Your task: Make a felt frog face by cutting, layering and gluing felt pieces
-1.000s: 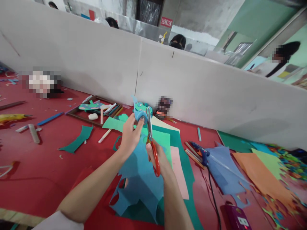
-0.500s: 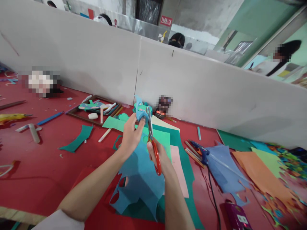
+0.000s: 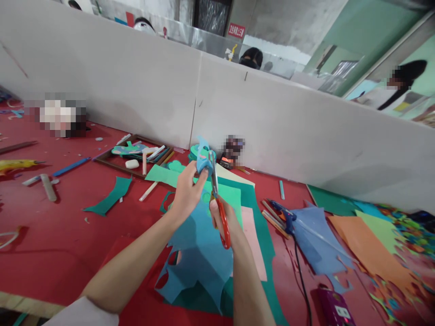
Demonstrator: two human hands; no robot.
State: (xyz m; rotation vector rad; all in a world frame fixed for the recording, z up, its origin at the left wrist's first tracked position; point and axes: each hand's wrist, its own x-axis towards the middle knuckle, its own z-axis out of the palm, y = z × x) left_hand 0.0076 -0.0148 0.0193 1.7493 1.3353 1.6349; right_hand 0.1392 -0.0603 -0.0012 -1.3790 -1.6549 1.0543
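Note:
My left hand point(image 3: 188, 188) pinches a small curled piece of blue felt point(image 3: 203, 158) between thumb and fingers. In my right hand point(image 3: 227, 217) are scissors point(image 3: 222, 219) with orange-red handles, blades pointing up and away, at the right edge of the felt piece. The blades look nearly closed. Below both hands lies a larger blue felt sheet point(image 3: 204, 253) with cut-out edges. Under and around it are green felt point(image 3: 231, 192), pink felt point(image 3: 253, 240) and dark teal felt point(image 3: 267, 235) sheets. Round green pieces point(image 3: 195, 151) sit just behind the left hand.
A brown frame point(image 3: 112, 166) holds pens and cut pieces. On the right are a blue glue gun point(image 3: 287, 215) with a black cord, an orange felt sheet point(image 3: 367, 240), colourful scraps point(image 3: 414, 231) and a purple box point(image 3: 335, 308). A white partition point(image 3: 288, 127) stands behind; people are beyond it.
The curled blue piece has turned and shifted slightly right in my left hand. The scissors have moved a little to the right along with it.

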